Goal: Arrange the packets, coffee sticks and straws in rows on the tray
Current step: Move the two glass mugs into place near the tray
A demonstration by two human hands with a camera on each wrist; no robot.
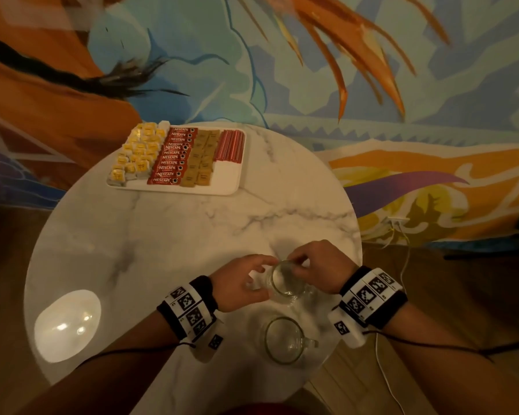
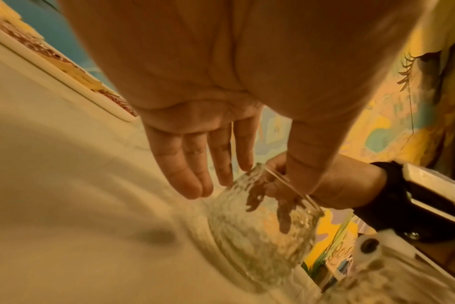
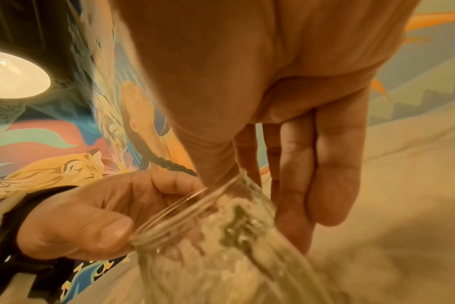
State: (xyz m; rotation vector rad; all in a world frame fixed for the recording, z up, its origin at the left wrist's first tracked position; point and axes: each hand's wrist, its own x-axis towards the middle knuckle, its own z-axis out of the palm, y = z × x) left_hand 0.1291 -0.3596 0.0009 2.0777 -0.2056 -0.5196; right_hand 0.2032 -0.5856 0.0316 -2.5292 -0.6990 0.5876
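Note:
A white tray sits at the far left of the round marble table. On it lie rows of yellow packets, red coffee sticks, brown packets and red straws. Both hands are far from it, at the near right of the table. My left hand pinches the rim of a clear glass cup from the left. My right hand grips the same rim from the right. In the wrist views the left hand and right hand meet on the textured glass cup.
A second clear glass mug stands closer to me, near the table's front edge. A bright lamp reflection shows on the near left of the tabletop. A white cable hangs beside the table on the right. A painted wall rises behind.

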